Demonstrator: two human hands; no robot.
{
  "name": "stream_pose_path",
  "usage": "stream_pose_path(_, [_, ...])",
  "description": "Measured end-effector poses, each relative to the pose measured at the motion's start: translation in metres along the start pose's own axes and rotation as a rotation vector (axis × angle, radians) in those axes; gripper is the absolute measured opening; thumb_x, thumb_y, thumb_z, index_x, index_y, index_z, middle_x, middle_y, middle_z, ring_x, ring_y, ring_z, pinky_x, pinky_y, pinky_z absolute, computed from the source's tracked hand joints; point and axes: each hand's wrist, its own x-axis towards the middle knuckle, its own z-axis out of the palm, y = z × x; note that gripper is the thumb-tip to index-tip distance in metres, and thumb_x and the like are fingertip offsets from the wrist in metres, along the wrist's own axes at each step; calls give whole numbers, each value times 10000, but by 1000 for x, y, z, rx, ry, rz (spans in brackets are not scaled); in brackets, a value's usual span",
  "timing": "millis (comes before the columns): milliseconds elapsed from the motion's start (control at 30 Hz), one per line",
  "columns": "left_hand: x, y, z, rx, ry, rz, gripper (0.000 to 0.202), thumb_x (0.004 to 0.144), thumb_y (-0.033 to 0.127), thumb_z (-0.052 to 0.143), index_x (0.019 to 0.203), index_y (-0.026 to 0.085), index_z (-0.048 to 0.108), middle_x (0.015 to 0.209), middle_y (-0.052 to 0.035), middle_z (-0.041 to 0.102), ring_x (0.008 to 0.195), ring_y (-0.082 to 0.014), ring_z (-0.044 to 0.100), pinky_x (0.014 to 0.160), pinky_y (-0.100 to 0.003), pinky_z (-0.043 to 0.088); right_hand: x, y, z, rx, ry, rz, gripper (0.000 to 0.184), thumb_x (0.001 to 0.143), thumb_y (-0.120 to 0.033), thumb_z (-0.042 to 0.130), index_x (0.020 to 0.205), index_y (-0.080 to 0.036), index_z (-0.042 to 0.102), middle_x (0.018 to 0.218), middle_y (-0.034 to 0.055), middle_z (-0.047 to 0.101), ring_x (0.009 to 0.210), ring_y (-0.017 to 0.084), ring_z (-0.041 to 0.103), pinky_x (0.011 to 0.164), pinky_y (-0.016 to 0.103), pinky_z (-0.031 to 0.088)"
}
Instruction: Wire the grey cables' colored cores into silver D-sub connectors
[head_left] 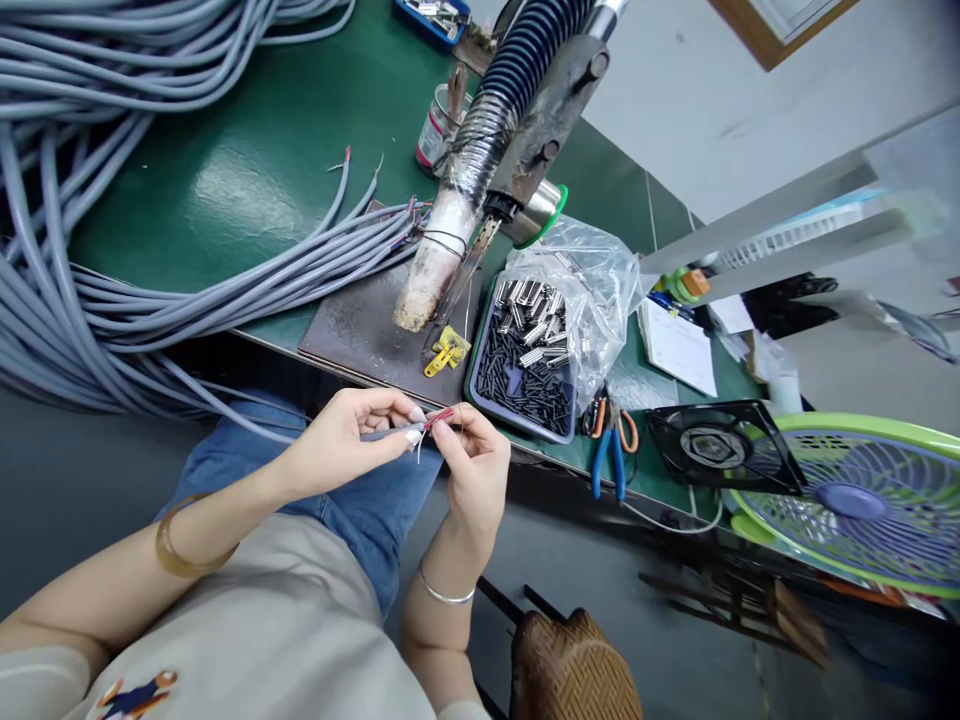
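Observation:
Pinched in my left hand (367, 432) is the end of a grey cable (377, 434), just in front of the bench edge. Thin red wires (440, 415) and a white strand (420, 446) stick out of its stripped end. My right hand (474, 455) closes thumb and fingers on the red wires, close beside the left fingertips. Beyond the hands lies a dark board (360, 325) with a yellow clip (448, 350) on it. A tray (559, 432) of black sleeves (517, 385) and metal connectors (536, 315) stands to the right.
Grey cable bundles (187, 305) cross the green bench (247, 190) from the left. A hose nozzle (435, 265) hangs over the board beside a solder spool (541, 212). Blue-handled pliers (609, 465), a small black fan (720, 447) and a green fan (862, 500) are at right; a stool (577, 665) stands below.

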Motion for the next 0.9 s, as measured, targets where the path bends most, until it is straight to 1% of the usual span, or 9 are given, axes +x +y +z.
stream_pose_path(133, [-2,-13,4,315,91,265,178,918,212,634,992,123,769,884,-86,774,761,-146,694,710,-244,550,-5,-2,5,-187,88,-165,109,854,-285,680,774,-212,664,710,-34,583,505,66,382,461,227,305])
stream_pose_path(200, [-3,-22,7,507,152,429,247,974,209,558,1051,132,780,899,-108,782,820,-178,718,786,-287,567,-10,-6,8,-406,154,-312,65,887,-234,653,836,-224,691,742,-16,610,553,87,449,507,243,355])
stream_pose_path(267, [-4,-27,11,590,196,503,277,992,211,522,1078,135,774,920,-124,788,858,-203,732,837,-321,573,-13,-9,11,-552,186,-414,76,905,-217,640,867,-230,704,764,3,634,611,109,510,560,257,403])
stream_pose_path(367, [-3,-24,10,419,161,376,220,977,225,549,1013,139,748,937,-112,790,868,-186,738,830,-290,576,-14,-8,14,-443,188,-333,116,910,-252,641,806,-217,678,717,-16,600,547,90,445,509,248,357])
stream_pose_path(433, [-2,-18,4,178,97,184,168,948,274,605,948,136,702,806,-72,761,695,-135,690,670,-232,550,-13,-5,13,-287,177,-208,170,893,-288,658,746,-202,649,672,-37,554,502,71,375,465,238,290])
stream_pose_path(500, [-1,-12,-6,-45,28,12,211,900,339,669,934,130,655,677,-30,705,480,-75,532,475,-192,426,-10,-2,12,-177,192,-132,208,867,-318,679,705,-194,635,646,-44,530,501,66,371,461,228,282])
stream_pose_path(567, [-1,-9,-15,-178,-24,-87,281,850,373,723,941,123,632,642,-20,687,400,-38,399,399,-179,300,-8,0,11,-114,247,-121,205,855,-340,689,716,-193,655,662,-30,570,542,80,454,498,222,349])
stream_pose_path(700, [-1,-10,-19,-252,-38,-128,310,802,357,780,927,116,630,645,-17,682,405,-24,386,406,-170,268,-7,-1,11,-100,279,-126,161,870,-354,692,829,-206,742,794,18,690,662,117,590,578,238,442])
stream_pose_path(900, [-1,-11,-16,-284,-85,-150,300,798,349,792,911,121,634,647,-15,691,425,-29,386,412,-173,272,-3,-1,15,-131,89,-56,167,873,-351,681,898,-216,776,833,29,704,656,120,573,539,246,415])
